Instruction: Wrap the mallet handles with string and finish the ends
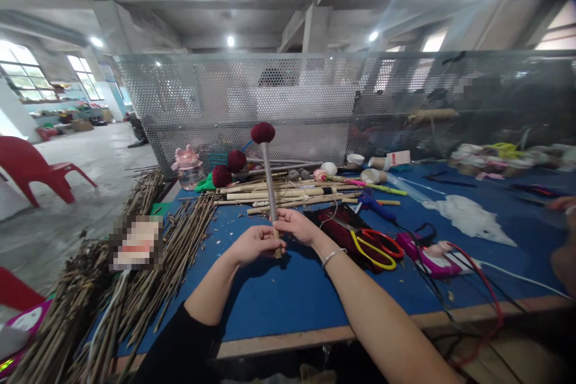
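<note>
A mallet-like stick (270,183), wound in grey with a dark red ball head, stands nearly upright above the blue table (288,306). My left hand (256,245) pinches its bare wooden lower end between thumb and fingers. Just above, my right hand (294,225), with a silver bangle at the wrist, closes on the lower part of the grey wrapping. Behind it lie two more dark red balls (237,160) on grey shafts, beside several pale sticks (279,195). Scissors (375,246) with red and yellow handles rest on a dark red cloth (335,222) to the right.
Bundles of thin brown twigs (180,252) cover the left side. A blue glue gun (375,207) and a purple-and-white device (434,255) with cables lie right. A perforated metal screen (234,102) stands behind. Another person's hand (562,203) shows at the right edge.
</note>
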A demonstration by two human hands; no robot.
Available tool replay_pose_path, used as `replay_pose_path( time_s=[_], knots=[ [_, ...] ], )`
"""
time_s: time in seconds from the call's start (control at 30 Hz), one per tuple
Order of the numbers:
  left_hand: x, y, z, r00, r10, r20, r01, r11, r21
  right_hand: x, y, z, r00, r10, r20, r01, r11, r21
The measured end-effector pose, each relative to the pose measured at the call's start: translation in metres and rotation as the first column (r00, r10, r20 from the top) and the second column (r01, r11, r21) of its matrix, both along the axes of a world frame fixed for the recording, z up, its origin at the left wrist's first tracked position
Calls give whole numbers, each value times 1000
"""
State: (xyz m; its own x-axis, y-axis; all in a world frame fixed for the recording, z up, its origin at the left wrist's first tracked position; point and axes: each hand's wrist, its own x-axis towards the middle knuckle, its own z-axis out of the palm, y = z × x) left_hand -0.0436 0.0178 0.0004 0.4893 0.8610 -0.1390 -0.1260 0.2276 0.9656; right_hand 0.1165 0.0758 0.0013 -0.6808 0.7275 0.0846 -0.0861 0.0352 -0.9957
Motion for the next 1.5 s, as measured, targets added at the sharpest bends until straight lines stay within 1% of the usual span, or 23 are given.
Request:
replay_pose_path(
  time_s=[0.07,0.2,0.3,0.4,0.47,0.53,0.6,0.67,0.73,0.8,0.9,1.0,1.07,1.1,1.13,1.17,1.23,1.27,1.33,1.4,1.47,1.5],
  knots=[
    [1,-1,-1,999,24,-21,-24,1000,4,-2,0,-3,1000,-10,6,10,1000,23],
    [4,1,-9,969,161,-188,-147,985,89,-8,2,-11,995,-104,3,103,992,69],
    [6,2,-10,953,210,-219,-186,974,126,-8,4,-11,989,-146,-17,147,988,53],
    [8,1,-8,974,162,-159,-149,985,90,-5,4,-8,995,-83,-47,81,996,-43],
    [8,0,-5,989,102,-111,-98,994,42,-5,3,-7,998,-45,-44,42,997,-69],
    [4,-1,-4,993,68,-98,-68,998,0,-8,0,-7,998,-52,-18,51,998,-37],
    [-3,2,-2,989,85,-118,-89,995,-33,-12,-4,-7,997,-72,14,72,997,10],
    [-13,8,-1,974,181,-138,-188,981,-36,-17,-7,-7,997,-79,13,78,996,38],
    [-21,17,0,932,339,-130,-341,940,7,-20,-11,-6,996,-87,6,86,994,73],
    [-25,27,2,883,456,-109,-451,890,69,-21,-13,-6,993,-106,56,99,987,125],
    [-20,38,6,851,518,-83,-502,850,158,-22,-15,-8,964,-166,210,119,969,218],
    [-12,42,10,858,510,-70,-486,847,215,-23,-16,-10,915,-254,313,142,930,339],
    [-10,42,12,869,490,-71,-463,855,233,-24,-16,-11,891,-294,347,150,910,385],
    [-10,42,13,876,478,-71,-450,860,239,-24,-15,-12,891,-288,351,149,915,374],
    [-10,43,13,883,463,-71,-435,867,244,-24,-15,-12,905,-257,340,139,932,335],
    [-12,43,13,892,446,-70,-418,875,246,-23,-15,-12,929,-202,309,117,955,274],
    [-14,44,13,914,400,-64,-374,895,242,-21,-14,-11,976,-53,209,28,992,122],
    [-16,45,12,926,372,-58,-350,907,237,-20,-14,-11,986,17,165,-26,998,54],
    [-19,45,11,948,315,-46,-298,929,221,-17,-14,-10,986,105,130,-101,994,-34],
    [-22,44,8,964,266,-20,-257,948,190,-15,-14,-11,983,129,133,-124,991,-45],
    [-23,42,4,965,261,32,-263,955,140,-17,-14,-13,987,97,131,-99,995,14],
    [-23,41,2,957,287,47,-290,949,125,-18,-14,-15,988,72,140,-80,995,56]
  ],
)
